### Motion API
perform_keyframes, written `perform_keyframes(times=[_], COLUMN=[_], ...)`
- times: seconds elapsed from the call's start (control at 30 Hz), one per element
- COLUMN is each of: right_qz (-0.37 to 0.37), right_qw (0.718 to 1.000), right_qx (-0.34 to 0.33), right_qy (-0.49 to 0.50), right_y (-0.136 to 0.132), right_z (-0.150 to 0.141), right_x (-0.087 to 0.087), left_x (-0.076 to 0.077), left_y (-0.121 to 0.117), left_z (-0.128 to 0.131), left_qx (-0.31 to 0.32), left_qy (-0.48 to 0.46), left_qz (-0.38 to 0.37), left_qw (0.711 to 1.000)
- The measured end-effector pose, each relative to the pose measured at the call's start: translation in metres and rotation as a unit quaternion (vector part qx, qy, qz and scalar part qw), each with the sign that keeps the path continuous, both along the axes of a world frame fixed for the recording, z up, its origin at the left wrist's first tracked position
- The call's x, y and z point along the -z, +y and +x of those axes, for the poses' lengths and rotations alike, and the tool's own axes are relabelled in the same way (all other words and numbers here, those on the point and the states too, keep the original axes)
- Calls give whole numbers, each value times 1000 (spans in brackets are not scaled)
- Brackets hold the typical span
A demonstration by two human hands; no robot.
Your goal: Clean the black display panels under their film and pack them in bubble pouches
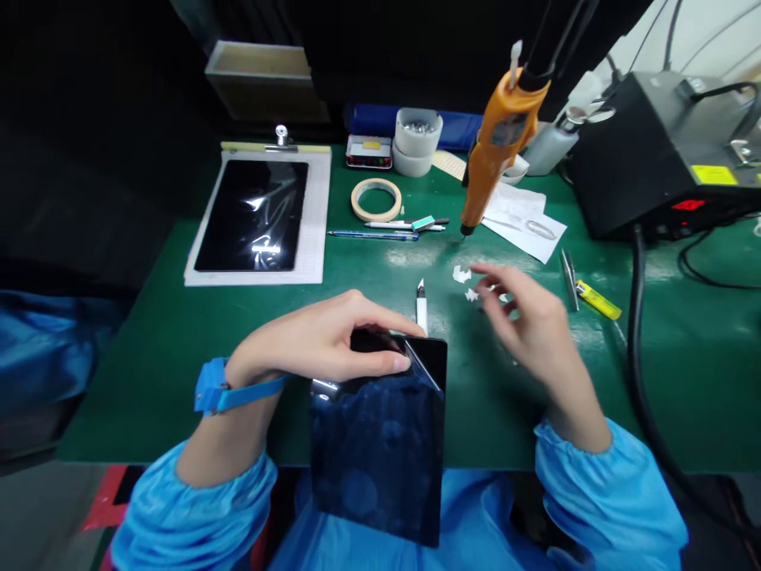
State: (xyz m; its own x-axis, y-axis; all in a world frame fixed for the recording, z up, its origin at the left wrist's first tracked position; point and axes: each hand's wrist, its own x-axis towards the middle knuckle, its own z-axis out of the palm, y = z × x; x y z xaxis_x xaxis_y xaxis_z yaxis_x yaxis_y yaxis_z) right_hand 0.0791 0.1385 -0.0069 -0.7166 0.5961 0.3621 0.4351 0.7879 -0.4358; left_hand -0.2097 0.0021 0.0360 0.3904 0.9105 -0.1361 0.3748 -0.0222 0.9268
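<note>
My left hand [333, 337] grips the upper edge of a black tablet [380, 452], thumb on its glass and fingers over the top edge. The tablet is tilted, its lower part reaching past the table edge over my lap. A clear film strip with a lifted edge [423, 366] shows near its upper right corner. My right hand [523, 317] is over the table, index finger and thumb apart beside torn white scraps [461, 274]; whether it touches one I cannot tell. Just beyond the tablet lies a white-handled craft knife [422, 305].
A second tablet [253, 214] lies on a clipboard [318, 238] at left. An orange electric screwdriver [502, 135] hangs over the table. Behind are a tape roll [376, 200], pens [374, 235] and a cup of screws [418, 131]. Right: tweezers [569, 279], yellow cutter [598, 300], black cable [637, 357], black station [654, 159].
</note>
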Motion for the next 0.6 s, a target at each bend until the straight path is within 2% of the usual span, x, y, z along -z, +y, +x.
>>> perform_keyframes(times=[0.13,0.3,0.47,0.6], right_qz=[5,7,11,8], right_qw=[993,988,994,1000], right_qx=[98,130,83,-3], right_qy=[66,86,72,12], right_y=[29,50,51,44], right_z=[23,39,33,-8], right_x=[-5,3,5,15], left_x=[-1,2,3,2], left_y=[-2,-2,-1,-1], left_z=[0,1,2,-4], left_qx=[-5,-15,-23,-44], left_qy=[2,22,24,27], left_qz=[25,41,38,26], left_qw=[1000,999,999,998])
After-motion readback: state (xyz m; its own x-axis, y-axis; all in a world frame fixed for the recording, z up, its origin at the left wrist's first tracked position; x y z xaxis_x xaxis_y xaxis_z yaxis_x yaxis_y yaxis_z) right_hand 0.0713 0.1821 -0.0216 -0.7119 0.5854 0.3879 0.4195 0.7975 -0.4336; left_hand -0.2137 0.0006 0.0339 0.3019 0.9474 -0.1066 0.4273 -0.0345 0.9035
